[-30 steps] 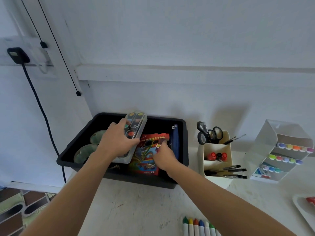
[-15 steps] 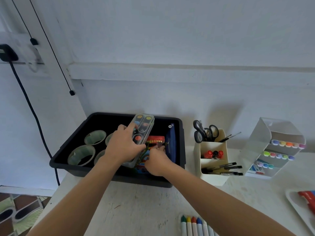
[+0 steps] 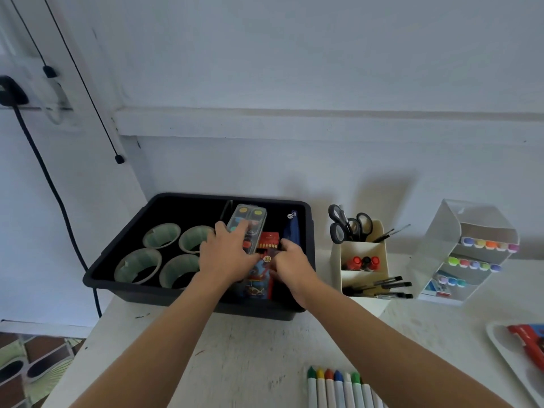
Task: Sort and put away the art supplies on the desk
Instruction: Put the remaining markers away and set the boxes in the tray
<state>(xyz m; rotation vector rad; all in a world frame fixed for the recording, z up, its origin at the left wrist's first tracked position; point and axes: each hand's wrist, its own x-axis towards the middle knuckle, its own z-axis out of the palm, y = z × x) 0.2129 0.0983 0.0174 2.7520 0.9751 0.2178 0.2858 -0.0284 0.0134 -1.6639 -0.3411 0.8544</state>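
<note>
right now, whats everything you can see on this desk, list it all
desk: 1, white, under everything
bin: 1, black, back left of desk
tape rolls: 4, pale green, left half of bin
paint palette: 1, clear with coloured pans, in bin
pencil pack: 1, red and blue, in bin beside palette
case: 1, blue, by bin's right wall
organiser: 1, cream, right of bin
scissors: 2, black, organiser's back slot
pens: several, black, organiser's front slot
marker stand: 1, clear, far right
crayons: row, white with coloured tips, front edge
tray: 1, white, right edge
left hand: 1, holds paint palette
right hand: 1, grips pencil pack
</note>
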